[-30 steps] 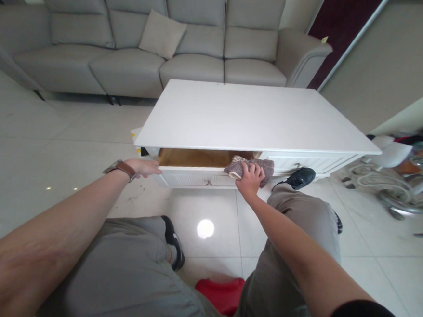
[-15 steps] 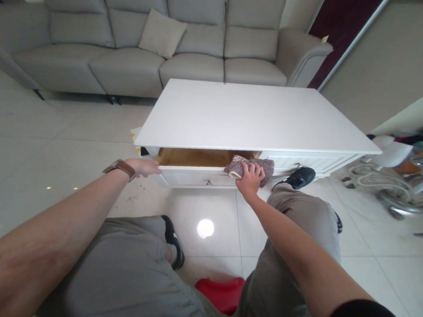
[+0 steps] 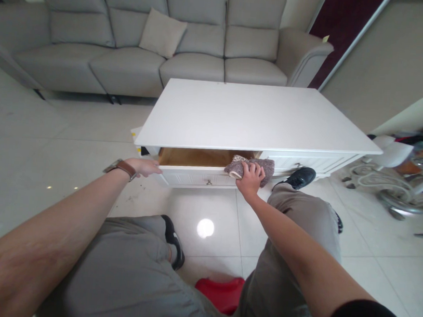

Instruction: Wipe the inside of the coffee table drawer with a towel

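A white coffee table (image 3: 247, 115) stands before me, its left drawer (image 3: 188, 177) pulled partway out. Bare wood shows inside the drawer, and a small knob (image 3: 209, 182) sits on its front. My left hand (image 3: 143, 167) grips the left end of the drawer front, its fingertips partly hidden. At the drawer's right end, my right hand (image 3: 251, 178) is closed over a folded brown-grey cloth (image 3: 267, 170) with a paler patterned part. The cloth lies against the top edge of the drawer front.
A grey sofa (image 3: 194, 70) with a beige cushion (image 3: 162, 33) runs behind the table. My shoe (image 3: 300, 177) is close to the right drawer front (image 3: 323, 161). Something red (image 3: 220, 294) lies between my legs. Metal-based furniture (image 3: 399, 200) stands at the right.
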The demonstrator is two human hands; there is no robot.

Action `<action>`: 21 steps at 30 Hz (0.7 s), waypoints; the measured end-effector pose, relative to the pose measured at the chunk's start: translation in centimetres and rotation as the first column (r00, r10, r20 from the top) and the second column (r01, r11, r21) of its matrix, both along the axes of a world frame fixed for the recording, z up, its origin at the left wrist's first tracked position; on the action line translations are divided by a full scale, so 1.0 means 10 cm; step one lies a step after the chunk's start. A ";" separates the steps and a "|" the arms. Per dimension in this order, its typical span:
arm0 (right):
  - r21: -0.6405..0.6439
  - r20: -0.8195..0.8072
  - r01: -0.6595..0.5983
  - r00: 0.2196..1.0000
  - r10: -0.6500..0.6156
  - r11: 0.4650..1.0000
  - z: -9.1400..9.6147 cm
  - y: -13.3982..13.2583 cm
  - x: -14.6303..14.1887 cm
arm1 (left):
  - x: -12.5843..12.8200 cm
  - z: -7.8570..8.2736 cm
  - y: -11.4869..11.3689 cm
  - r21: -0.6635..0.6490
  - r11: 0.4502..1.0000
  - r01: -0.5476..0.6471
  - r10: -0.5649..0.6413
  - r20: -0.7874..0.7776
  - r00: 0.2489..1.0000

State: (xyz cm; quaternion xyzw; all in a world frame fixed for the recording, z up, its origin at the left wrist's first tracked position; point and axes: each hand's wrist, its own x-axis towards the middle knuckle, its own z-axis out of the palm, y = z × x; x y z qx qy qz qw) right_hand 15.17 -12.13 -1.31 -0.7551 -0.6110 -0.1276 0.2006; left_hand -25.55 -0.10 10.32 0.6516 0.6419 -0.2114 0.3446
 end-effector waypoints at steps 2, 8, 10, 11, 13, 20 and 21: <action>-0.004 0.003 0.000 1.000 0.000 1.000 0.00 0.00 0.00 | 0.00 0.01 0.00 0.000 1.000 0.012 -0.012 -0.001 1.000; -0.007 0.017 0.008 1.000 -0.008 1.000 -0.01 0.00 0.00 | 0.00 0.00 0.00 0.007 1.000 0.001 -0.001 -0.009 1.000; -0.007 0.024 0.011 1.000 -0.011 1.000 -0.01 0.00 0.00 | -0.01 -0.01 0.01 0.008 1.000 0.008 -0.008 -0.003 1.000; -0.008 0.027 0.011 1.000 -0.010 1.000 -0.01 0.00 0.00 | -0.01 -0.02 0.01 0.009 1.000 0.005 -0.005 -0.002 1.000; -0.008 0.032 0.007 0.999 -0.006 1.000 -0.01 0.00 0.00 | -0.02 -0.03 0.02 0.005 1.000 -0.008 0.008 -0.002 1.000; 0.014 0.014 0.005 1.000 -0.005 1.000 -0.01 0.00 0.00 | -0.01 -0.02 0.01 -0.014 1.000 -0.028 0.029 0.007 1.000; 0.018 0.011 0.003 1.000 -0.003 1.000 -0.01 0.00 0.00 | -0.01 -0.01 0.00 -0.016 0.999 -0.035 0.035 0.008 0.999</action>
